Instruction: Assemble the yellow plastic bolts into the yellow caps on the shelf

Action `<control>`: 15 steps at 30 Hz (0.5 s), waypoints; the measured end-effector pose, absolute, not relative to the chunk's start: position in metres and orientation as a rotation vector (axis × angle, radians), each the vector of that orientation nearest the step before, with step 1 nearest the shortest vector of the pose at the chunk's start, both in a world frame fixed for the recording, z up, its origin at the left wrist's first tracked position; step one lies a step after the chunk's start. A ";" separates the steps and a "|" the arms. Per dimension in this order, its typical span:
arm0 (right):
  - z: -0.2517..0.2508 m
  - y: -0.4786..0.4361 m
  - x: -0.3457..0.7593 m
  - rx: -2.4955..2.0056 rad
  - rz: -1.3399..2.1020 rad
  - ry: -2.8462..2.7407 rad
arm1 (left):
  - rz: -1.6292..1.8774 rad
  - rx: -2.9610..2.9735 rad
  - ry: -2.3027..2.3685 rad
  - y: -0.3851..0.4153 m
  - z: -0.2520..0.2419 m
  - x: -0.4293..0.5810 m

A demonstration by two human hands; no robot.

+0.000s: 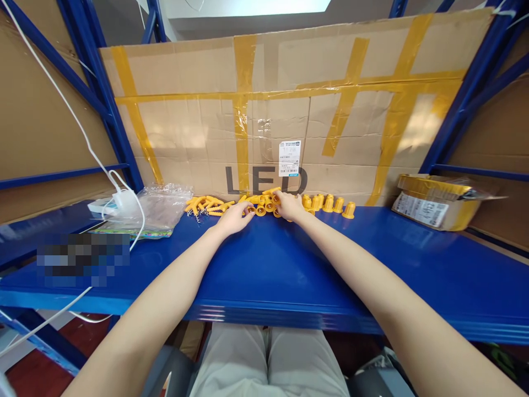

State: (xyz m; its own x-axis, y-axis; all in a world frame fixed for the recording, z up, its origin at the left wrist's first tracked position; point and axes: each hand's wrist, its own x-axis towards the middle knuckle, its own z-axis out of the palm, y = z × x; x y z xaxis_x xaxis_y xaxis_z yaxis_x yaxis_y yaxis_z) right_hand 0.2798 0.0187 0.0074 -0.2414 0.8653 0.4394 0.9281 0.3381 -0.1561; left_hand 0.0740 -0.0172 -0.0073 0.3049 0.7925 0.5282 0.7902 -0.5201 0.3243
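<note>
A row of small yellow plastic pieces lies at the back of the blue shelf. My left hand (235,218) is at the pile's front, thumb and fingertips closed around a yellow flanged cap (252,210). My right hand (289,206) reaches into the pile from the right; its fingers are bent together at a slim yellow plastic piece (271,191), and part of the grip is hidden. Between the hands lie several more yellow caps (260,210), open ends facing me. More yellow caps (328,203) stand upright to the right. Slim yellow plugs (202,204) and small dark screws (200,215) are heaped on the left.
A cardboard sheet (185,138) marked LED stands behind the blue shelf (264,270). On the left are clear plastic bags (159,207), a white plug adapter (124,202) with cables, and a blurred dark object (82,256). An opened carton (438,204) sits at right.
</note>
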 end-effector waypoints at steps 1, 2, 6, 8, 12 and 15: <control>0.007 0.020 0.281 -1.588 -0.152 -2.163 | 1.026 2.538 1.533 -0.017 -0.007 0.074; 0.008 0.022 0.284 -1.593 -0.117 -2.169 | 1.022 2.540 1.529 -0.017 -0.007 0.074; 0.014 0.028 0.306 -1.500 -0.051 -2.138 | 1.007 2.533 1.522 -0.017 -0.008 0.075; 0.019 0.031 0.323 -1.490 -0.082 -2.030 | 0.991 2.529 1.521 -0.017 -0.008 0.076; 0.030 0.031 0.366 -1.686 -0.236 -1.789 | 0.967 2.531 1.505 -0.018 -0.008 0.077; 0.031 0.029 0.400 -1.943 -0.329 -1.603 | 0.973 2.523 1.501 -0.018 -0.008 0.078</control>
